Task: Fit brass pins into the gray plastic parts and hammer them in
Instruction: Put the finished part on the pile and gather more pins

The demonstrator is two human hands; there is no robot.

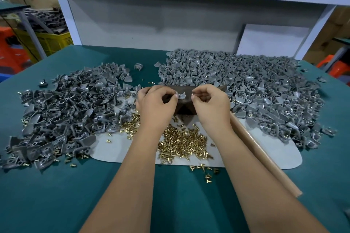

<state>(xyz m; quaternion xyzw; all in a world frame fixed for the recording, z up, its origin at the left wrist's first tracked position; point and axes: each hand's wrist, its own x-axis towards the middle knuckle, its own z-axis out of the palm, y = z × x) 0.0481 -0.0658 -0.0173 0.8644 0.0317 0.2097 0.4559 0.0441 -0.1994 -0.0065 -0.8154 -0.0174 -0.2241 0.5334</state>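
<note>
My left hand (156,103) pinches a small gray plastic part (182,96) at the table's middle. Just to its right, my right hand (209,103) pinches a brass pin (192,93) between thumb and fingertip, a short gap from the part. Both hands hover over a dark brown block (184,108). A heap of loose brass pins (181,143) lies on a white mat (109,149) below my wrists. A long wooden handle (265,157) lies to the right of my right forearm; its head is hidden.
A pile of gray parts with pins (62,117) covers the left of the green table (56,195). A larger pile of gray parts (246,85) fills the back right. A white shelf frame (151,24) stands behind. A few stray pins (206,171) lie near the mat's front edge.
</note>
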